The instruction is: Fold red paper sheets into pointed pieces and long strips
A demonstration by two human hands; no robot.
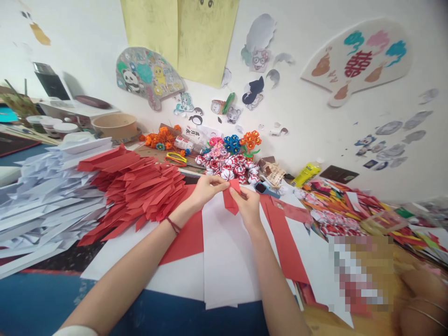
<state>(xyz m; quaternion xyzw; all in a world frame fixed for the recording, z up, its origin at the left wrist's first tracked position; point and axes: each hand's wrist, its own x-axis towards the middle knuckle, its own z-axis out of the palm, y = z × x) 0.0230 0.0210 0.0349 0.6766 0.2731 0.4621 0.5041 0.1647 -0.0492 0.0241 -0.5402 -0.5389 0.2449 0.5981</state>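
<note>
A small folded strip of red paper is held up between both hands, above a stack of white paper. My left hand pinches its upper left edge with thumb and fingertips. On the other side, my right hand grips it, thumb laid against the front. The strip's lower end comes to a point. Larger red paper sheets lie partly under the white ones. Just behind my hands sit several red-and-white folded paper flowers.
To the left are heaps of folded red strips and folded white strips. Scissors, a plastic bottle and bright paper flowers stand near the wall. Colourful paper pieces cover the right side, where another person's arm shows.
</note>
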